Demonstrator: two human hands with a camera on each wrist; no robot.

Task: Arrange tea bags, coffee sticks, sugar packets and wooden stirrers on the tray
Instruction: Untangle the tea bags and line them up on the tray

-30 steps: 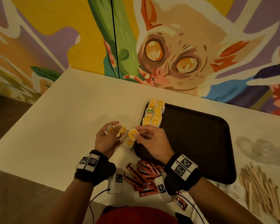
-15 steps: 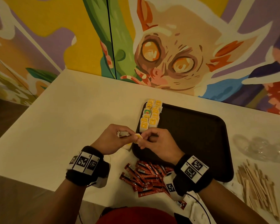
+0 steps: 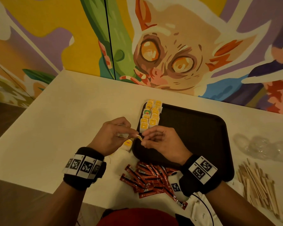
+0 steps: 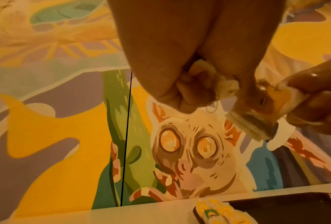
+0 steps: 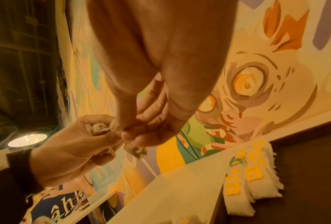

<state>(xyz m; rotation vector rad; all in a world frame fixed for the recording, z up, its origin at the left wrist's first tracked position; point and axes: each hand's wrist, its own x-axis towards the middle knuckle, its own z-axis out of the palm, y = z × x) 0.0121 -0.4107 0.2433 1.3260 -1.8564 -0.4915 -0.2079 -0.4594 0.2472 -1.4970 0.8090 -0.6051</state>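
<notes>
Head view: both hands meet just off the tray's near-left corner. Left hand has fingers curled round a small bunch of tea bags; right hand pinches one tea bag by its yellow tag, right btwn the two hands. Two neat rows of tea bags already lie along the tray's left edge. One more loose tea bag sits on the surface under the left hand. Coffee sticks lie heaped on the surface near the tray's front edge, wooden stirrers piled well to the right, crumpled clear plastic beyond them. Can't pick out sugar packets w/ any certainty.

Left wrist view: left hand's fingers bunched tight on crumpled bags and string; the right hand's fingers nip the yellow-tagged bag, which hangs btwn both hands. Looks like strings are tangled, tho not sure.

Right wrist view: right-hand thumb and fingers narrow, closed on the bag, a bit of it poking out below. Rows on the tray sit down right.

Step in hand, I'd say: tea bags, most of the way thru; everything else not begun. Next move calls for pulling this bag free w/o dragging the others, then laying it at the near end of a row, tag up, in line.
</notes>
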